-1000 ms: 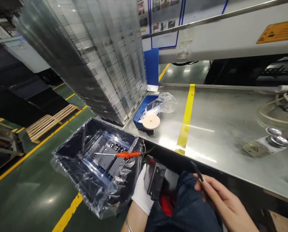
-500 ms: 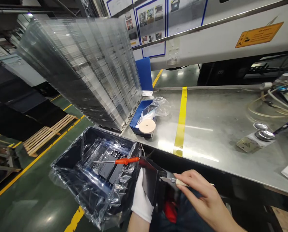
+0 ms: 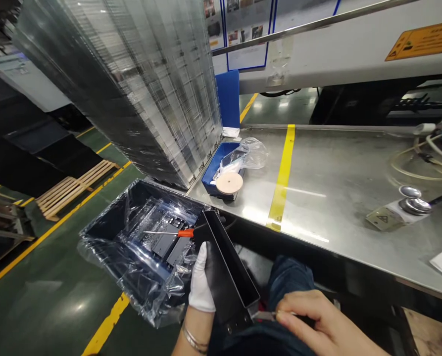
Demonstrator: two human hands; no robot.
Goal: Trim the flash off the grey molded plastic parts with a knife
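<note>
My left hand (image 3: 201,284), in a white glove, grips a long black plastic part (image 3: 221,282) with an open, hollow channel. The part is tilted, its near end toward my lap. Bare and closed, my right hand (image 3: 310,319) pinches a small knife (image 3: 266,315). The blade lies at the near end of the black part, by its corner; whether it touches cannot be made out. Left of the part, an orange-handled screwdriver (image 3: 185,233) lies across a plastic-lined dark bin (image 3: 105,267) that holds several black parts.
Along the front runs a metal bench (image 3: 328,163) with a yellow tape strip (image 3: 282,178). On it are a blue tray (image 3: 211,180), a round beige disc (image 3: 229,183) and a metal-lidded dispenser (image 3: 399,212). A tall stack of clear plastic trays (image 3: 161,94) rises behind the bin.
The black part has turned so its open channel shows, and its near end is lower. My right hand has moved down with the knife. The camera view has shifted slightly.
</note>
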